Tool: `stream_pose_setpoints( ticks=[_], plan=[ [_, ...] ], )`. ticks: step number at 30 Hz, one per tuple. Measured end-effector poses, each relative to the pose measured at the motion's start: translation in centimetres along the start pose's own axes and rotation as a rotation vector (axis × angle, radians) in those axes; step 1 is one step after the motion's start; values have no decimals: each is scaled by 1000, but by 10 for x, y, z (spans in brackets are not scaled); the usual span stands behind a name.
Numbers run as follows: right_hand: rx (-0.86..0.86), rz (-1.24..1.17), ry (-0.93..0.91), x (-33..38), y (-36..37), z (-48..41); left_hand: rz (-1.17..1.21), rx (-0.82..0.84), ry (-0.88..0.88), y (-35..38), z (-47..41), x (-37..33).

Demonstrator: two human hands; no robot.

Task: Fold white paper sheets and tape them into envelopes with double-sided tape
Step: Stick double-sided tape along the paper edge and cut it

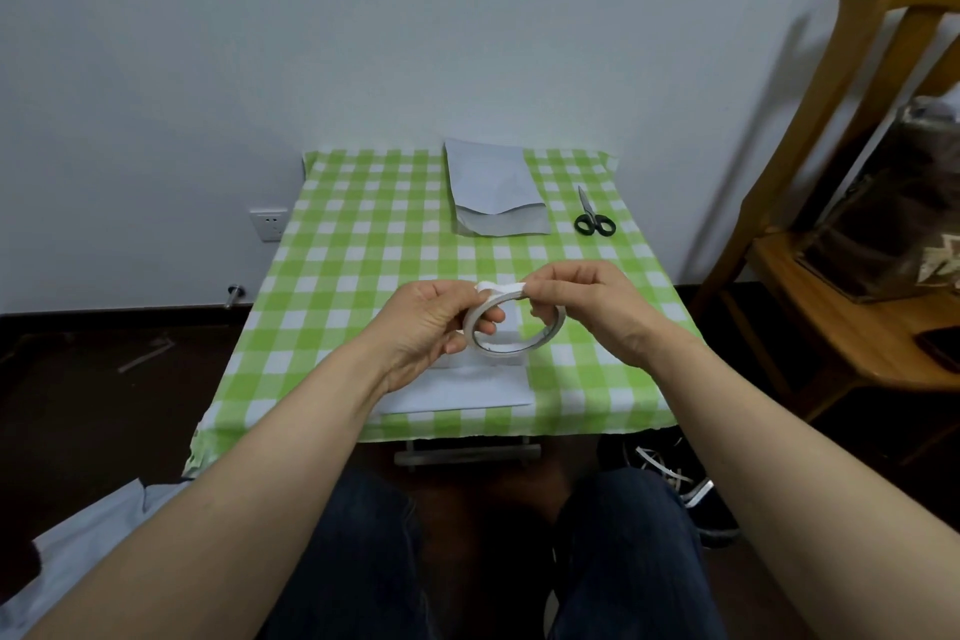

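A ring of white double-sided tape [540, 338] hangs above the table's middle. My left hand [431, 327] grips the ring's left side, fingers curled through its hole. My right hand [587, 307] pinches the loose tape end [501, 287] at the ring's top, and a short strip is pulled off. Under both hands lies a folded white paper sheet [467, 392] near the front edge of the table. A stack of white sheets and folded envelopes [496, 198] sits at the back of the table.
The small table wears a green-and-white checked cloth [363, 244]. Black-handled scissors [592, 216] lie to the right of the stack. A wooden chair [841, 276] with a bag on it stands at the right. Paper strips lie on the floor by my right knee.
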State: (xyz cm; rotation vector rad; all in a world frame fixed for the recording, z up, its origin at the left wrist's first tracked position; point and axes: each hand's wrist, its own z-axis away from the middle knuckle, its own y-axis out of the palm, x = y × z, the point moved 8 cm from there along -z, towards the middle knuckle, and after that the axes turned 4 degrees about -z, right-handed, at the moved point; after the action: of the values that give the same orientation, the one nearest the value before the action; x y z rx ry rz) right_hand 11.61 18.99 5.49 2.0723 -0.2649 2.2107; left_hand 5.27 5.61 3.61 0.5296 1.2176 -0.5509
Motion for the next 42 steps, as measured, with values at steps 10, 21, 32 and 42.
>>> stream_pose_setpoints(
  ticks=[10, 21, 32, 42],
  plan=[
    [-99, 6, 4, 1, -2, 2, -85, -252, 101, -22, 0, -6],
    [-201, 155, -5, 5, -7, 2, 24, -180, 79, -19, -1, -9],
    [-199, 346, -8, 9, -8, -2, -312, -312, 217, -19, -3, -28],
    [-83, 299, 208, 2, -15, -5, -340, -357, 257, -24, -14, -45]
  ],
)
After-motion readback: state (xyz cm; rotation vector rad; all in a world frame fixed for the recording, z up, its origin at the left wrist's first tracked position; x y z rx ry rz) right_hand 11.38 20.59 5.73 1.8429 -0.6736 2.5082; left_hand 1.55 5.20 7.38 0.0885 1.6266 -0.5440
